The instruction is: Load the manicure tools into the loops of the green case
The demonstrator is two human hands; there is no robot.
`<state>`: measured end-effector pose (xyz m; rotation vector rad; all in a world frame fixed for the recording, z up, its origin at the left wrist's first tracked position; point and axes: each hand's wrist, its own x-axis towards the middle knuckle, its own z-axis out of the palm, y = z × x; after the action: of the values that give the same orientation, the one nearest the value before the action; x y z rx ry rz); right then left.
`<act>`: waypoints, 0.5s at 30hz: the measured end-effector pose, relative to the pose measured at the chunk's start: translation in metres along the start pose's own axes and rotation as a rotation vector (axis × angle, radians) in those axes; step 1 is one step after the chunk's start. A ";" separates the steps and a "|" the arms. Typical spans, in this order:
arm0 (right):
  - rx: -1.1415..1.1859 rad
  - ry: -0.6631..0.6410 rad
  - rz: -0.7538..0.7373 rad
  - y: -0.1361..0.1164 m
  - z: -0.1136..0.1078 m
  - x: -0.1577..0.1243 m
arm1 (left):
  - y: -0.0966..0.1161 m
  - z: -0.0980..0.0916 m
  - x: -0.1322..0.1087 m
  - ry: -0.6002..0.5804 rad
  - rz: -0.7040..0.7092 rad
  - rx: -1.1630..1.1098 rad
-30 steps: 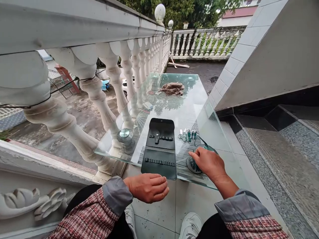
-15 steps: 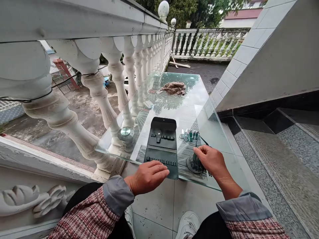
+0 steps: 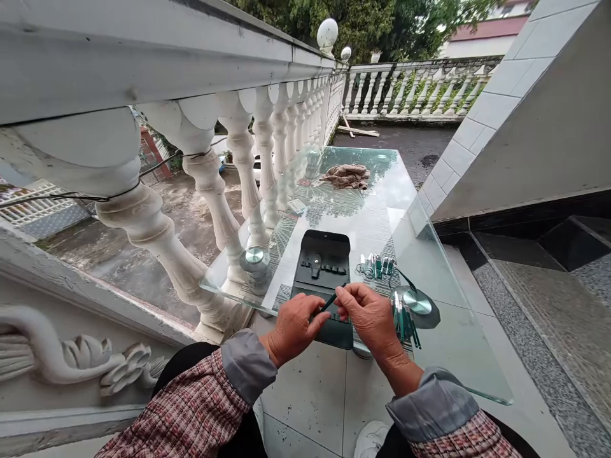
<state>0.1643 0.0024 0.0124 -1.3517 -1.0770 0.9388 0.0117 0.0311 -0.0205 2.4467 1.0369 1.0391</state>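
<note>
Head view: along the left a white railing (image 3: pixel 210 184) is running away from me, its thick balusters leaning across the view. Just inside it, at the near left corner of the glass table (image 3: pixel 458 343), a round metal disc (image 3: pixel 254 256) is showing, with a support standing below it. Further back a small card (image 3: pixel 296 207) is lying flat on the glass. Nearer, my left hand (image 3: pixel 296 323) is reaching over the near part of the case, thumb and fingers closing on one end of a thin dark tool (image 3: pixel 329 303). That tool is slanting up to the right, hanging between my two hands above the case. The black case (image 3: pixel 329 245) itself is lying open, its loops showing in the upper half, my hands covering much of the lower. Well behind it a brown cloth (image 3: pixel 347 177) is lying crumpled. My right hand (image 3: pixel 370 318) is pinching the tool's other end between thumb and fingertips. Beyond that hand some clippers (image 3: pixel 379 266) are lying in a row; beside it, more tools (image 3: pixel 405 324) are lying in a bunch near a second disc (image 3: pixel 417 302). Far right, stone steps (image 3: pixel 534 280) are rising.
</note>
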 end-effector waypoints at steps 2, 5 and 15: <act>0.016 -0.008 -0.023 0.000 0.004 0.002 | -0.002 -0.002 0.001 -0.020 -0.060 -0.046; 0.111 0.025 -0.038 0.000 0.010 0.005 | -0.003 -0.008 0.002 -0.078 -0.173 -0.131; 0.225 0.092 -0.049 -0.005 0.028 0.020 | -0.029 -0.030 0.006 0.066 -0.177 -0.222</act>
<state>0.1424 0.0290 0.0162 -1.1667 -0.9027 0.9234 -0.0221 0.0551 -0.0112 2.1184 1.0732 1.1167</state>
